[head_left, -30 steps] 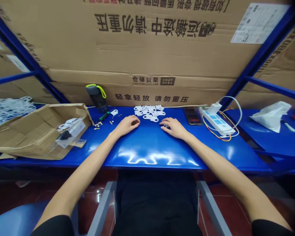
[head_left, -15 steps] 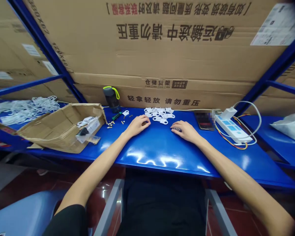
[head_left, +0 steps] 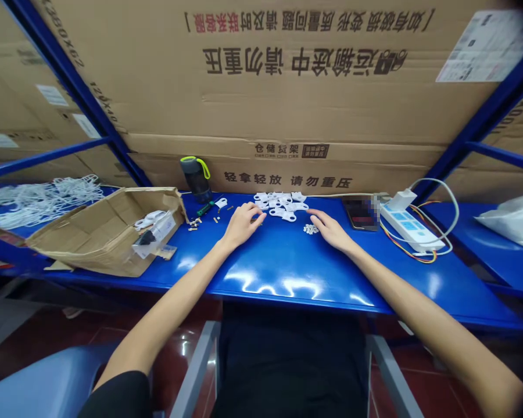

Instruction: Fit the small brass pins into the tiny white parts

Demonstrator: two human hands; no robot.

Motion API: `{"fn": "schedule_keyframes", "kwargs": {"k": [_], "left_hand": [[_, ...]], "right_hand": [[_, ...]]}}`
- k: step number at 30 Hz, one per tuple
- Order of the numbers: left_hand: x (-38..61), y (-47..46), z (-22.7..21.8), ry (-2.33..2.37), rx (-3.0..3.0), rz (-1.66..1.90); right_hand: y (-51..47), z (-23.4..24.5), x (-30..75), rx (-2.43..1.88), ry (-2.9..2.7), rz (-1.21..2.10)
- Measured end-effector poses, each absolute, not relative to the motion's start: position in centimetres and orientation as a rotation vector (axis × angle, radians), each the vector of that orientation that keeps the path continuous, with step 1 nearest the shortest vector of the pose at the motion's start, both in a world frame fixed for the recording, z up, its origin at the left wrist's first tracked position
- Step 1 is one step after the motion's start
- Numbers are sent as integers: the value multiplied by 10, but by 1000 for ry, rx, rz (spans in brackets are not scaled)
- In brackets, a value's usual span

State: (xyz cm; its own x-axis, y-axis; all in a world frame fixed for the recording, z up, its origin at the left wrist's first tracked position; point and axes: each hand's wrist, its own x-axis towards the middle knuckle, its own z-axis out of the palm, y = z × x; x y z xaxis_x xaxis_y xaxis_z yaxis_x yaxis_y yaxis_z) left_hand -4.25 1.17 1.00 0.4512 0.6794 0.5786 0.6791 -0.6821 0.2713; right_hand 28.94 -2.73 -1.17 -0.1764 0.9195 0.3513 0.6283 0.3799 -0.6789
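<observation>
My left hand (head_left: 244, 225) rests on the blue table with its fingers curled. Something small and brownish shows under the fingertips, too hidden to name. On the right, my right hand (head_left: 332, 230) holds nothing; its fingers are stretched toward a pile of white plastic pieces with round holes (head_left: 287, 206). The index fingertip lies near the pile's right edge. Just left of that hand sits a cluster of small pale round pieces (head_left: 311, 229). Beyond my left hand, small brass-coloured pieces (head_left: 194, 223) lie scattered by a green-handled tool (head_left: 205, 209) and a single white piece (head_left: 221, 202).
An open cardboard box (head_left: 104, 232) stands left, with white parts and a clear packet inside. Behind it are a dark bottle (head_left: 196, 180) and tangled white cords (head_left: 47, 200). A phone (head_left: 359, 213) and a power strip (head_left: 412, 226) with loose cables lie right. Cardboard backs the table.
My right hand has slid off the small round pieces, uncovering them, and its fingers have straightened toward the white pile. My left hand stays in nearly the same place, curled.
</observation>
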Motion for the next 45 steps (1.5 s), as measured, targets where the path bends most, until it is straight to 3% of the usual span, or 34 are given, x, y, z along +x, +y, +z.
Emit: {"fn": "schedule_keyframes", "kwargs": {"k": [10,15,23,28,45], "left_hand": [[-39,4,12,1170,2596,1010],[-35,-2,13,1051,2739,827],[-64,18,4,1300,2542,1035],[-81,34,1,1498,2349,1188],[-72,34,3,1392,2400,1019]], "right_hand": [[-22,-10,293,-1255,-1703,705],[-21,-6,297,-1277,-1695,569],[-25,-3,301,-1374,-1904,216],[-21,-6,314,-1565,-1919,246],[-19,0,315,-1723,-2091,190]]}}
